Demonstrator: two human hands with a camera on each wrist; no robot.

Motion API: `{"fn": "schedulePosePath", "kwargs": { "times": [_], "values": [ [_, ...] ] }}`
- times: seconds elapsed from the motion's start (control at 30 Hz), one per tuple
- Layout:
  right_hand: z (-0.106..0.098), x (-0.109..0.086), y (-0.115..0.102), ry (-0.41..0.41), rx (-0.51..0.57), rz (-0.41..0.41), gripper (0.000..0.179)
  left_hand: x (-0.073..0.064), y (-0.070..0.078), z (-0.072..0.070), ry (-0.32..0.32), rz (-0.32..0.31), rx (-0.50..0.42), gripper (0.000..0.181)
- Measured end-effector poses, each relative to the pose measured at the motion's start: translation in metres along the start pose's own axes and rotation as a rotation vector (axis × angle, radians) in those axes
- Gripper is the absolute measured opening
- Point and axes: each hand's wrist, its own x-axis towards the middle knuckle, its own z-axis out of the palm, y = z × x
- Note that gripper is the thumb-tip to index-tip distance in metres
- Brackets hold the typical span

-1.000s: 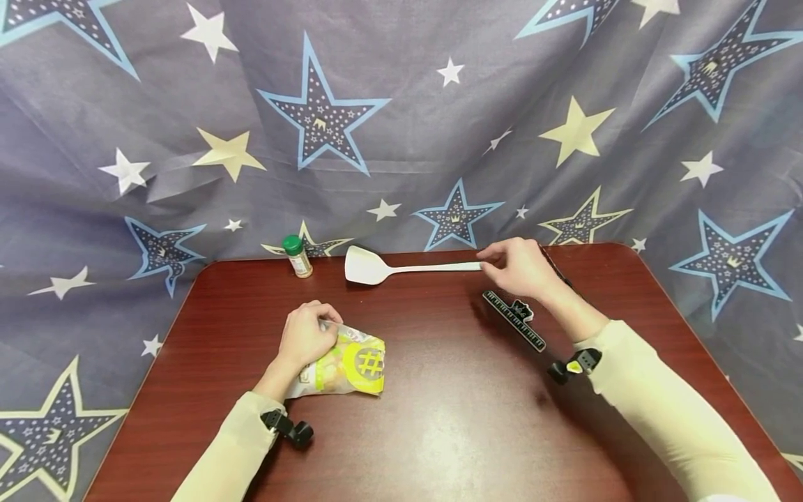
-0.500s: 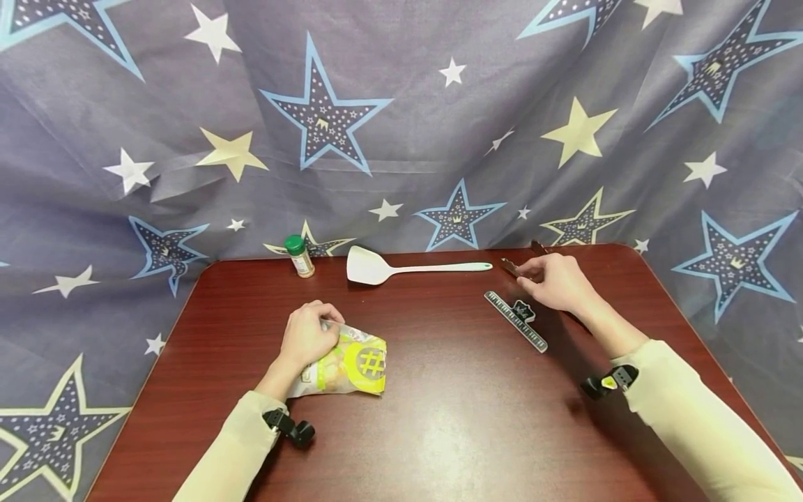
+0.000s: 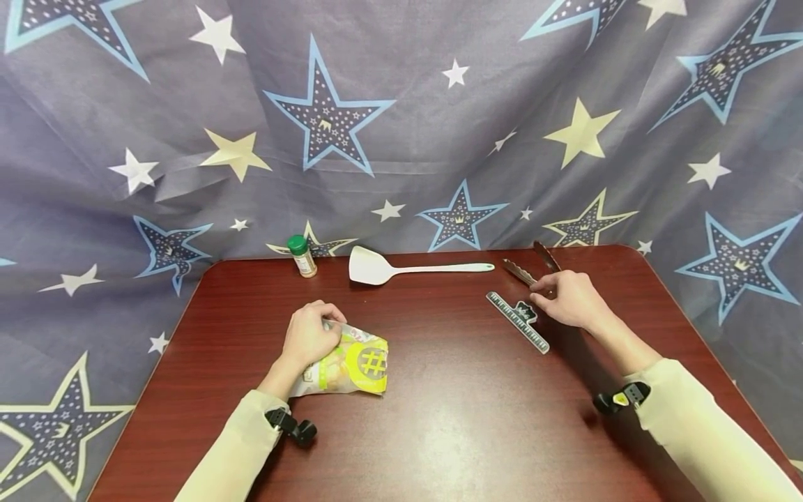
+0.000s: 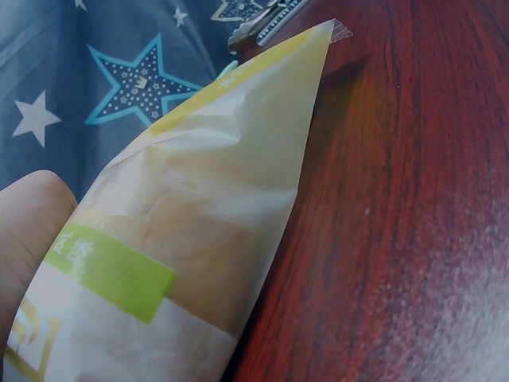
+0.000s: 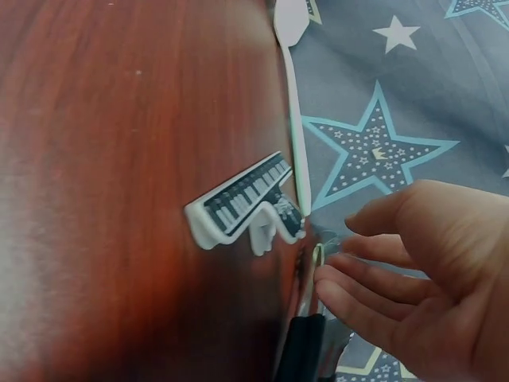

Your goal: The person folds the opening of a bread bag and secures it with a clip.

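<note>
My left hand (image 3: 310, 335) grips the upper left edge of a yellow and white plastic food bag (image 3: 351, 366) lying on the table. In the left wrist view, pale contents show through the bag (image 4: 199, 231), with a finger (image 4: 32, 231) at its left side. At the back right, my right hand (image 3: 572, 298) is over metal tongs (image 3: 519, 272) whose two arms spread apart. The right wrist view shows loosely bent fingers (image 5: 374, 286) at the metal part above the tongs' black handle (image 5: 302, 346); they look unclosed around it. A piano-patterned clip (image 3: 519, 322) lies left of this hand.
A white spatula (image 3: 370, 266) lies along the table's back edge, its handle toward the tongs. A green-capped seasoning bottle (image 3: 302, 258) stands at the back left. A star-patterned cloth (image 3: 389, 125) hangs right behind the brown table (image 3: 426, 432).
My right hand has moved from the spatula's handle end rightward and nearer, along the tongs, uncovering their arms. The left hand and bag have stayed put.
</note>
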Motion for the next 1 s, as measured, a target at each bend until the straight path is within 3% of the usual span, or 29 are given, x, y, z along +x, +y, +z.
{"fn": "schedulePosePath", "kwargs": {
  "times": [0.63, 0.83, 1.0],
  "values": [
    [0.027, -0.016, 0.003, -0.054, 0.004, -0.022, 0.018, -0.001, 0.001, 0.000, -0.014, -0.024, -0.004, 0.014],
    [0.026, -0.014, -0.001, -0.116, 0.040, 0.026, 0.022, 0.000, 0.000, 0.000, -0.008, -0.020, -0.005, 0.015],
    [0.022, -0.013, -0.006, -0.096, 0.081, 0.062, 0.026, 0.000, -0.001, 0.001, -0.011, -0.026, -0.003, 0.015]
  ]
}}
